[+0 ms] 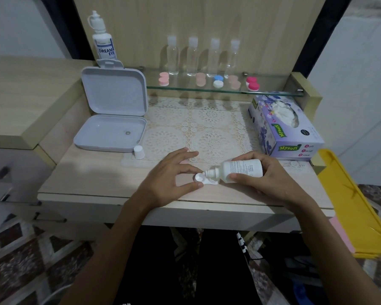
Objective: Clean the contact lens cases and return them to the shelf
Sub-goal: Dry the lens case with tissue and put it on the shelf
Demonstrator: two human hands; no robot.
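Observation:
An open white lens case lies on the desk near its front edge. My left hand pinches its left well between thumb and forefinger. My right hand grips a white solution bottle, tipped sideways with its nozzle over the case's right well. The bottle's white cap stands on the desk to the left. On the glass shelf sit several closed lens cases: pink, two peach ones, blue and white, and magenta.
An open grey plastic box stands at the left, with a second solution bottle behind it. Several clear bottles line the shelf's back. A tissue box sits at the right, a yellow tray beyond the desk edge.

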